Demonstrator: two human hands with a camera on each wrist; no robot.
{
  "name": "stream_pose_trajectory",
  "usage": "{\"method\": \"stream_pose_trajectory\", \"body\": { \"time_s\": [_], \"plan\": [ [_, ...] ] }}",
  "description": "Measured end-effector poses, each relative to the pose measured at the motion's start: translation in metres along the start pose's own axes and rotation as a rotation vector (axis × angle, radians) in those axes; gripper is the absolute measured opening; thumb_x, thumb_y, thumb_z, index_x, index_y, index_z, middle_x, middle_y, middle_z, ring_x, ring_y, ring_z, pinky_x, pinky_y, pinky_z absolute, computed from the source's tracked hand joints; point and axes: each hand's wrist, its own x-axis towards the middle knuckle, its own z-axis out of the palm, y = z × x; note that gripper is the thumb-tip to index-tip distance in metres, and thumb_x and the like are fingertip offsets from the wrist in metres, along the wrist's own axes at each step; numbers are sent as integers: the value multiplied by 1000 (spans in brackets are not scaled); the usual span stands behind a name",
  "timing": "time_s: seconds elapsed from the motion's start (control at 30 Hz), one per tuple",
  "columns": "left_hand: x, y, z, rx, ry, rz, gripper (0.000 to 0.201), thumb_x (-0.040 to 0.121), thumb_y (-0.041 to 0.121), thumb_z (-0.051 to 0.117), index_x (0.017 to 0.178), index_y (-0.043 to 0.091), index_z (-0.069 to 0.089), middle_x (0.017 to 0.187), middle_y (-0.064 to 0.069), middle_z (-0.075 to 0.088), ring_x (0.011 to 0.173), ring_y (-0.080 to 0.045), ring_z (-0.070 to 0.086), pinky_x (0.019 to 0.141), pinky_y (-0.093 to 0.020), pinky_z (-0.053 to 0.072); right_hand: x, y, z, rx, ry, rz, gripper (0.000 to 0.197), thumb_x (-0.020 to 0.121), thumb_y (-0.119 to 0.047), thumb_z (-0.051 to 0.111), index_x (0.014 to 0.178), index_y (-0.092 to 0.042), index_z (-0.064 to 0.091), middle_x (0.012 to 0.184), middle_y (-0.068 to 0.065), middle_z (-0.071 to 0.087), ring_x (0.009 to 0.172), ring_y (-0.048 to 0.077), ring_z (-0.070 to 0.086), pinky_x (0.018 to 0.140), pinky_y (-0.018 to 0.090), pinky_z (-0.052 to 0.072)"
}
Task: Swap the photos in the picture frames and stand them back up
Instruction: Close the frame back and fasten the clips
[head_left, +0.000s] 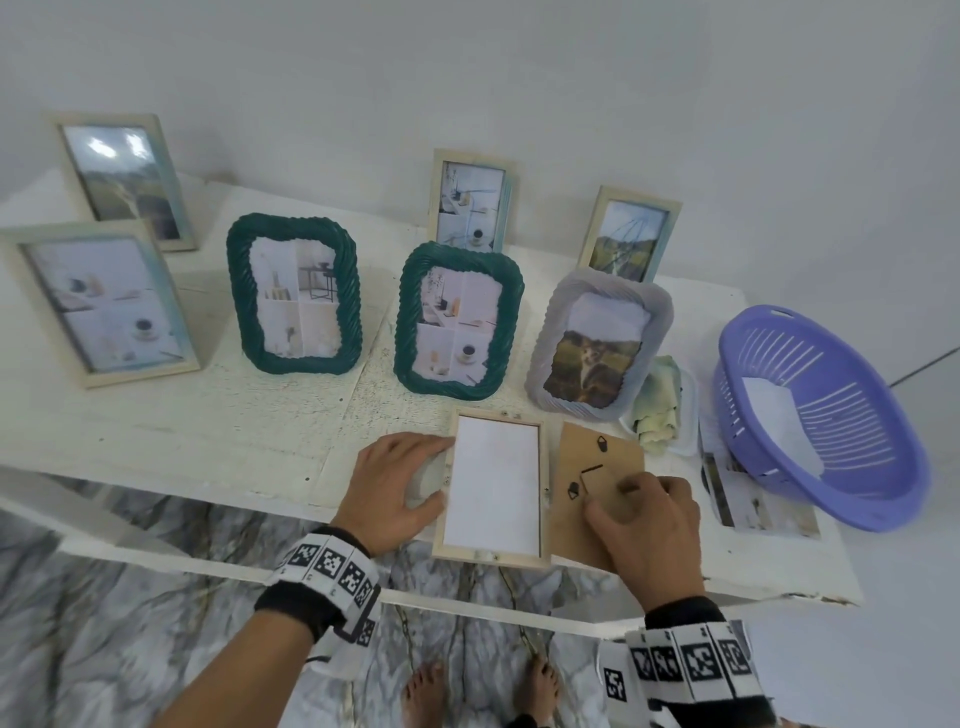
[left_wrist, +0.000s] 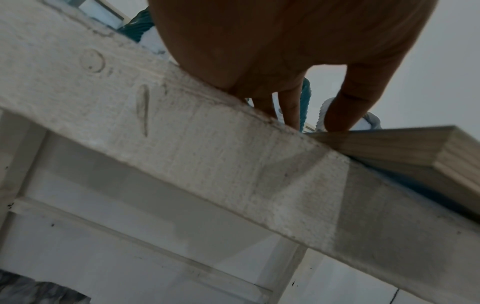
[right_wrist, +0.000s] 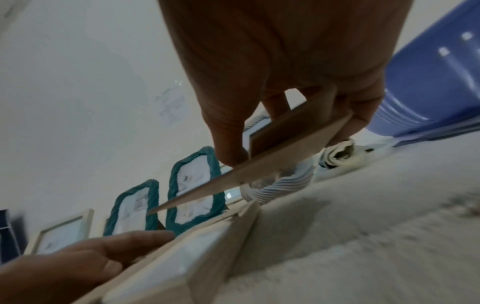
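Note:
A light wooden picture frame (head_left: 493, 483) lies face down at the table's front edge, with the white back of a photo showing inside it. My left hand (head_left: 434, 470) rests against its left rail, index finger and thumb touching the wood; the left wrist view shows the fingers (left_wrist: 340, 111) standing straight down on the frame (left_wrist: 389, 148). To the right of the frame, my right hand (head_left: 613, 499) pinches the brown backing board (head_left: 592, 467) with its fold-out stand. The right wrist view shows the backing board (right_wrist: 272, 162) tilted above the table beside the frame (right_wrist: 182, 257).
Two green woven frames (head_left: 294, 293) (head_left: 457, 319), a grey frame (head_left: 597, 343) and several wooden ones stand behind. At right, a purple basket (head_left: 821, 415) sits over loose photos (head_left: 753, 499), beside a folded cloth (head_left: 662, 410). The table (head_left: 260, 566) edge runs just under my wrists.

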Motion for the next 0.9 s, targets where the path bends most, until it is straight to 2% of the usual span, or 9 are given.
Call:
{"method": "stream_pose_trajectory", "body": {
  "time_s": [0.17, 0.3, 0.37, 0.53, 0.67, 0.73, 0.83, 0.9],
  "plan": [
    [0, 0, 0, 10, -9, -3, 68, 74, 53, 44, 139, 33, 48, 129, 23, 43, 119, 0, 28, 95, -26, 19, -5, -32, 16, -41, 38, -153, 45, 77, -46, 72, 103, -11, 62, 115, 10, 46, 106, 29, 41, 93, 36, 39],
    [0, 0, 0, 14, -5, -14, 70, 73, 53, 44, 139, 31, 47, 128, 22, 44, 121, -4, 31, 96, -27, 20, -10, -53, 42, -111, 103, -273, 40, 71, -43, 76, 87, -8, 63, 99, 12, 49, 88, 30, 45, 80, 43, 49],
    [0, 0, 0, 13, -2, -20, 71, 72, 53, 44, 139, 31, 48, 128, 22, 44, 121, -5, 32, 95, -27, 21, -11, -59, 50, -126, 119, -307, 39, 70, -42, 76, 83, -8, 62, 93, 12, 50, 83, 30, 45, 75, 43, 50],
    [0, 2, -1, 7, -10, -25, 71, 72, 54, 44, 140, 32, 47, 127, 23, 43, 120, -1, 29, 96, -28, 22, -12, -68, 67, -117, 118, -342, 38, 67, -42, 77, 82, -9, 63, 88, 11, 50, 79, 29, 47, 71, 40, 50],
    [0, 2, -1, -7, -3, -31, 70, 72, 53, 45, 140, 33, 47, 126, 24, 43, 120, -1, 30, 98, -30, 24, -12, -67, 72, -233, 119, -341, 39, 66, -51, 75, 79, -15, 65, 85, 9, 53, 75, 27, 49, 60, 36, 47],
    [0, 1, -1, -1, -6, -35, 70, 73, 54, 45, 139, 34, 47, 126, 25, 43, 122, -4, 31, 98, -29, 23, -11, -63, 72, -234, 124, -351, 40, 72, -55, 68, 82, -17, 65, 89, 8, 53, 78, 27, 49, 61, 36, 46],
    [0, 2, 1, 16, 7, -31, 66, 77, 61, 47, 139, 36, 47, 126, 26, 44, 121, -1, 31, 100, -31, 25, -11, -51, 70, -136, 84, -417, 42, 81, -55, 51, 87, -17, 68, 96, 8, 54, 83, 26, 49, 70, 35, 46],
    [0, 2, 3, 50, 2, -28, 66, 80, 68, 46, 140, 41, 44, 126, 27, 44, 120, 1, 30, 100, -29, 24, -7, -42, 65, 40, 6, -413, 32, 86, -44, 56, 95, -18, 71, 104, 6, 54, 92, 25, 48, 75, 32, 45]
  ]
}}
